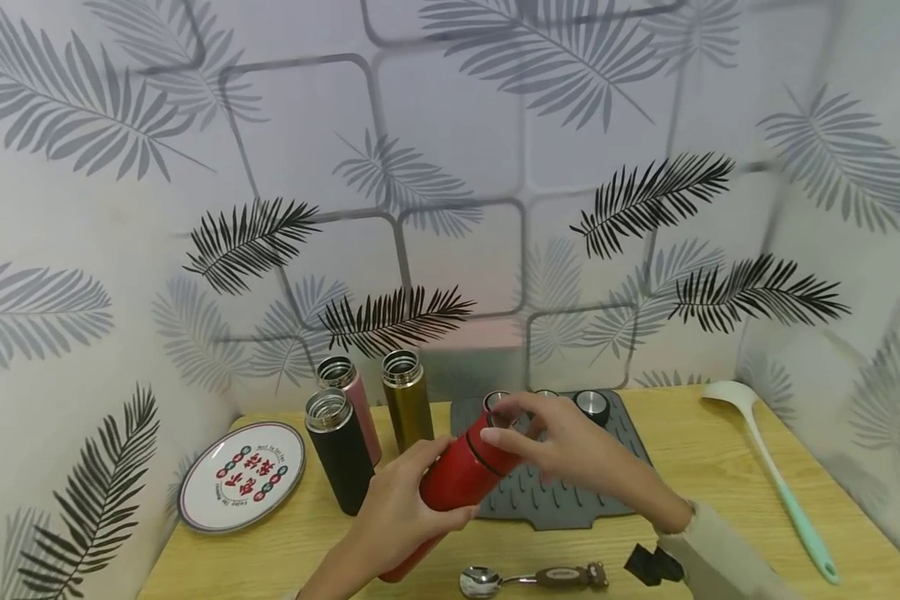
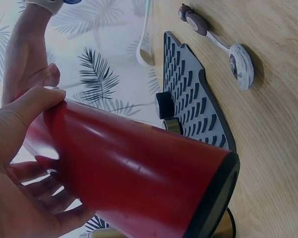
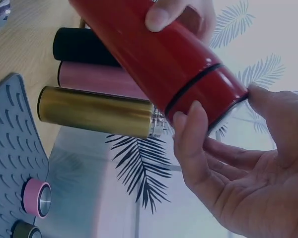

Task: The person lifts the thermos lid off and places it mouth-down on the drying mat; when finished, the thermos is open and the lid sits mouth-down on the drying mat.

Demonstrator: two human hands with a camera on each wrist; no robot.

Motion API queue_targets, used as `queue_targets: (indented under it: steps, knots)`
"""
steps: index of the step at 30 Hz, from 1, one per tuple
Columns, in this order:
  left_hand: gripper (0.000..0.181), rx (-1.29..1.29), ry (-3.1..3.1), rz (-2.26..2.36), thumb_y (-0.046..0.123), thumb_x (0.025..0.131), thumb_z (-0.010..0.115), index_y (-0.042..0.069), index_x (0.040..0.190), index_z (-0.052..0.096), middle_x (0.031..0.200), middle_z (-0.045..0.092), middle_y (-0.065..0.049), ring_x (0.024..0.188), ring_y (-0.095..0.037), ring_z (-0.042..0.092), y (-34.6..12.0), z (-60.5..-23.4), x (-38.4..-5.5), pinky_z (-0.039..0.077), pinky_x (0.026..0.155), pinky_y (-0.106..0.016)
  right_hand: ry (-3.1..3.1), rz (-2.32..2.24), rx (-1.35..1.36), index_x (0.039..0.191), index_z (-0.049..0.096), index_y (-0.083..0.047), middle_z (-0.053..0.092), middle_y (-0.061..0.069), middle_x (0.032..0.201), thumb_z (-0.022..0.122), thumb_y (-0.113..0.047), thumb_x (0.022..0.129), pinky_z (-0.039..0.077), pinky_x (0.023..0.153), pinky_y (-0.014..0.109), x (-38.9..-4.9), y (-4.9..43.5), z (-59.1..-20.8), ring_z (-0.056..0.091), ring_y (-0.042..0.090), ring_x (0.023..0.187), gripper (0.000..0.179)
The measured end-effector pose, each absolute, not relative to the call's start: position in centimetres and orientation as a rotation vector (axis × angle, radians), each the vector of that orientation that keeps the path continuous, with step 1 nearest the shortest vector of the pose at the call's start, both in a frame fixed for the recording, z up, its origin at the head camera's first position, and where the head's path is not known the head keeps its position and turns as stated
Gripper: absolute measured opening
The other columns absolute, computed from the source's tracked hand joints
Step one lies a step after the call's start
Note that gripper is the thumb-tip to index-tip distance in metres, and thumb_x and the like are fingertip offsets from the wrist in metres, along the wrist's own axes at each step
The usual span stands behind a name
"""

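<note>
A red thermos (image 1: 461,475) is tilted over the front of the table, its lid end pointing up and right. My left hand (image 1: 405,500) grips its body, thumb on one side and fingers round the other, as the left wrist view also shows. At the top, my right hand (image 1: 562,437) pinches the red lid (image 3: 208,96) between thumb and fingers. The lid sits on the bottle, a dark ring marking the joint. Behind my left hand, black (image 1: 337,454), pink (image 1: 363,408) and gold (image 1: 408,408) thermoses stand upright without lids.
A grey drying mat (image 1: 562,504) lies behind the right hand with a black lid (image 1: 592,407), a pink lid (image 3: 37,198) and a gold lid (image 2: 172,125). A plate (image 1: 240,477) is at left, a spoon (image 1: 532,577) in front, a ladle (image 1: 768,458) at right.
</note>
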State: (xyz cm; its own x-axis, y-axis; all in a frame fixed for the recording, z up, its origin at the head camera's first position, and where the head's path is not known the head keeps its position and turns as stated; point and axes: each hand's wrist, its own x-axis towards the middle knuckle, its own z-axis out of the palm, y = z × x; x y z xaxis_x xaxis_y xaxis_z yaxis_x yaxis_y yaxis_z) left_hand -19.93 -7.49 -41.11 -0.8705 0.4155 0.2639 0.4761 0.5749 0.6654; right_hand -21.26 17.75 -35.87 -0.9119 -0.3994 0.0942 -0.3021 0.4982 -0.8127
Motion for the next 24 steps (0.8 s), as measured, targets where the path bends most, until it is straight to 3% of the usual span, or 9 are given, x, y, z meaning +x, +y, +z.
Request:
queue_targets:
  steps: [7,14,20,24]
  knots:
    - [0.073,-0.781,-2.746,-1.161,0.039,0.083,0.087,0.012,0.145,0.059,0.125,0.068,-0.003,0.104,-0.021,0.069,-7.5,-41.2,-19.9,0.064,0.082,-0.039,2.506,-1.465,-0.719,0.141,0.061,-0.008,0.064,0.019,0.136,0.072,-0.036,0.100,0.062,0.059,0.037,-21.1,18.4,-35.8,0.071,0.022,0.078,0.052]
    - [0.074,-0.803,-2.709,-1.115,0.038,0.081,0.089,0.011,0.144,0.060,0.125,0.068,-0.004,0.103,-0.022,0.069,-7.5,-41.4,-20.0,0.064,0.080,-0.039,2.420,-1.453,-0.923,0.145,0.059,-0.012,0.062,0.016,0.141,0.075,-0.024,0.098,0.062,0.087,0.033,-21.7,19.5,-36.0,0.070,0.027,0.113,0.052]
    - [0.072,-0.820,-2.702,-1.117,0.034,0.082,0.089,0.014,0.144,0.061,0.126,0.068,-0.001,0.104,-0.020,0.068,-7.7,-41.8,-20.0,0.063,0.083,-0.038,2.218,-1.498,-1.050,0.147,0.057,-0.017,0.057,0.009,0.149,0.077,-0.013,0.096,0.055,0.105,0.045,-22.5,20.2,-36.4,0.060,0.034,0.129,0.055]
    - [0.071,-0.820,-2.716,-1.151,0.035,0.082,0.089,0.014,0.144,0.061,0.126,0.068,-0.002,0.104,-0.021,0.068,-7.7,-41.8,-20.0,0.063,0.083,-0.039,2.191,-1.548,-1.039,0.151,0.051,-0.017,0.049,0.009,0.155,0.079,-0.015,0.094,0.050,0.109,0.054,-22.6,19.9,-36.9,0.051,0.037,0.138,0.064]
